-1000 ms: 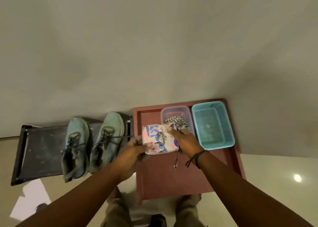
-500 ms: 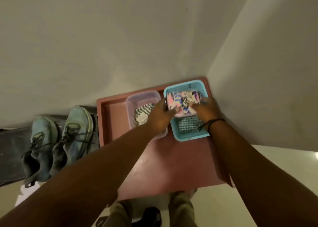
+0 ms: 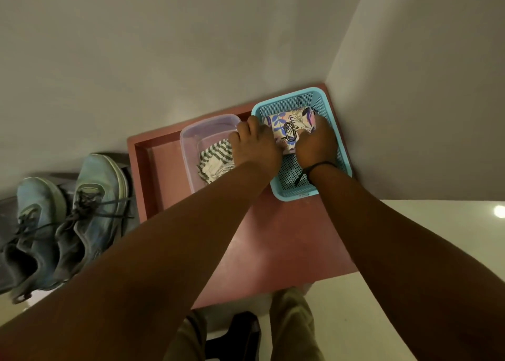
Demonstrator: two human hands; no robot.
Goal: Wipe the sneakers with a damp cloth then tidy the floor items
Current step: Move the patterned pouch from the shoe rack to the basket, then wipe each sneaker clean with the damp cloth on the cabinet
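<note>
Both hands reach into the turquoise mesh basket [image 3: 341,153] at the far right corner of the red tray [image 3: 273,237]. Floral pouch [image 3: 289,127] lies inside the basket, toward its far end, held from both sides. Left hand [image 3: 255,147] grips the pouch's left edge, fingers curled over it; right hand [image 3: 317,142] grips the right edge, fingers bent down around it, a dark cord on the wrist. Just left of the basket, touching or nearly so, sits a clear plastic tub [image 3: 209,125] with a striped cloth [image 3: 216,159] bunched inside. Pair of blue-green sneakers [image 3: 73,218] stands side by side, laces loose, on a dark low rack [image 3: 8,207] left of the tray. Tray set against the wall corner.
</note>
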